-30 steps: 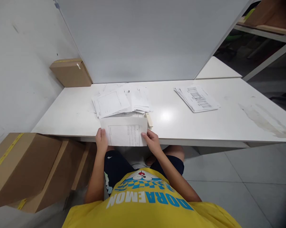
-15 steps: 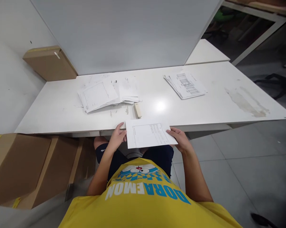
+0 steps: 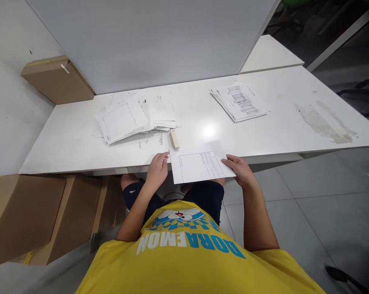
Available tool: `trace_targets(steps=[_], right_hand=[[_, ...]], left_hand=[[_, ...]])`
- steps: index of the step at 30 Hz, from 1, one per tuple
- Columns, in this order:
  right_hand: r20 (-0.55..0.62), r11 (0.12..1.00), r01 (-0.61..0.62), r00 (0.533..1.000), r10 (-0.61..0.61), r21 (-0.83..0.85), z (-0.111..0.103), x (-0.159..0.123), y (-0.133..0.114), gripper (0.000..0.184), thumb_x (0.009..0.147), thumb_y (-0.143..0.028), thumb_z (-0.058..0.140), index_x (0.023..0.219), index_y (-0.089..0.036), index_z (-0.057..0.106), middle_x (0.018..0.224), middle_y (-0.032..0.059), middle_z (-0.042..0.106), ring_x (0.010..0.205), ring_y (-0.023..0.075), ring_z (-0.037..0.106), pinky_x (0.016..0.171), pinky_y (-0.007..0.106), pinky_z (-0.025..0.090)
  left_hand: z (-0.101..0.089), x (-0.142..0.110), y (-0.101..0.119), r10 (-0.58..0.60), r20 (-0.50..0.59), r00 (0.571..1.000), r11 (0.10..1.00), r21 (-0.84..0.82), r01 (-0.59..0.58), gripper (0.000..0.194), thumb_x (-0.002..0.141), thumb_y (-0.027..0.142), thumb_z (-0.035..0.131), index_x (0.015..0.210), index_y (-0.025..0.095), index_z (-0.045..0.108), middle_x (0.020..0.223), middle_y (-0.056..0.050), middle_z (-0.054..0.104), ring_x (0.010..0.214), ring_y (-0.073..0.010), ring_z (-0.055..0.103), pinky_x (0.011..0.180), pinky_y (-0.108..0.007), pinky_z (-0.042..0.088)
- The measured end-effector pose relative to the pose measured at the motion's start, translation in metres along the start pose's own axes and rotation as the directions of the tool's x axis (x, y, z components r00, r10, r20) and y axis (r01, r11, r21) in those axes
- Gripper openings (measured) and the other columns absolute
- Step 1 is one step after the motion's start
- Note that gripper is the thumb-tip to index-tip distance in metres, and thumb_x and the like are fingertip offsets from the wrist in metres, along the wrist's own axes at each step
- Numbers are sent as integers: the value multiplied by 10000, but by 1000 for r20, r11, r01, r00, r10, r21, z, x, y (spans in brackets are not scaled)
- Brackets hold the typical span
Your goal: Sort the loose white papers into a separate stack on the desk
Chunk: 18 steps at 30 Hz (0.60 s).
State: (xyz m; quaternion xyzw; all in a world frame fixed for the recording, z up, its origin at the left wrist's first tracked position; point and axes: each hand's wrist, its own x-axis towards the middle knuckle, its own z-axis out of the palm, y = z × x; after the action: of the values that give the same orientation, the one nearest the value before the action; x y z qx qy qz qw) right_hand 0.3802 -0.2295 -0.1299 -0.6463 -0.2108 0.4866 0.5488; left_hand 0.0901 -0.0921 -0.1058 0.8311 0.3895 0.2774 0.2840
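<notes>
A white printed sheet of paper [image 3: 199, 167] is held level over the front edge of the desk, with a framed box and lines of text on it. My right hand [image 3: 241, 169] grips its right edge, thumb on top and the other fingers underneath. My left hand [image 3: 157, 169] is at the sheet's left edge, fingers extended towards its upper corner. Whether those fingertips touch the paper I cannot tell. Just beyond the sheet lies a small cream-coloured stapler-like block [image 3: 174, 139].
Overlapping stacks of printed papers [image 3: 123, 122] lie left of centre on the white desk [image 3: 70, 143]. Another paper stack [image 3: 241, 102] lies to the right. A cardboard box [image 3: 58, 79] leans in the back left corner; larger cartons [image 3: 21, 216] stand at lower left. A grey panel [image 3: 153, 41] rises behind.
The sheet has moved slightly away from my body and to the right, over the desk edge. My left hand has turned, its fingers now pointing at the sheet's far left corner.
</notes>
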Motion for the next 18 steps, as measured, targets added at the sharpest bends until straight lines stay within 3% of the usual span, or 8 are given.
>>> trace_targets(steps=[5, 11, 14, 18], right_hand=[[-61, 1000, -20, 998, 19, -16, -6, 3, -5, 370, 601, -436, 835, 873, -197, 758, 823, 66, 747, 762, 225, 692, 613, 295, 546], [-60, 997, -27, 998, 22, -77, -19, 9, -13, 317, 624, -415, 827, 843, -194, 762, 795, 66, 738, 743, 217, 683, 572, 276, 532], [-63, 993, -22, 998, 15, -117, -24, 13, -17, 331, 623, -427, 823, 841, -185, 761, 766, 71, 728, 712, 226, 678, 542, 288, 527], [-66, 994, -29, 998, 22, -108, -24, 18, -18, 330, 608, -418, 828, 829, -184, 754, 750, 68, 720, 697, 223, 673, 526, 288, 521]], left_hand=[[8, 18, -5, 222, 69, 972, 964, 135, -230, 415, 974, 173, 314, 1335, 168, 519, 1307, -135, 582, 1243, -253, 512, 1067, -430, 424], [12, 48, -17, 221, 227, 948, 954, 150, -259, 643, 955, 142, 284, 1571, 190, 106, 1608, -125, 287, 1394, -267, 408, 1058, -428, 410], [14, 53, -19, 232, 291, 928, 933, 205, -297, 701, 909, 61, 270, 1574, 224, 123, 1630, -94, 239, 1352, -273, 442, 1016, -424, 417], [14, 52, -21, 224, 300, 928, 922, 244, -301, 752, 853, 6, 294, 1561, 240, 202, 1634, -76, 231, 1229, -266, 518, 969, -411, 434]])
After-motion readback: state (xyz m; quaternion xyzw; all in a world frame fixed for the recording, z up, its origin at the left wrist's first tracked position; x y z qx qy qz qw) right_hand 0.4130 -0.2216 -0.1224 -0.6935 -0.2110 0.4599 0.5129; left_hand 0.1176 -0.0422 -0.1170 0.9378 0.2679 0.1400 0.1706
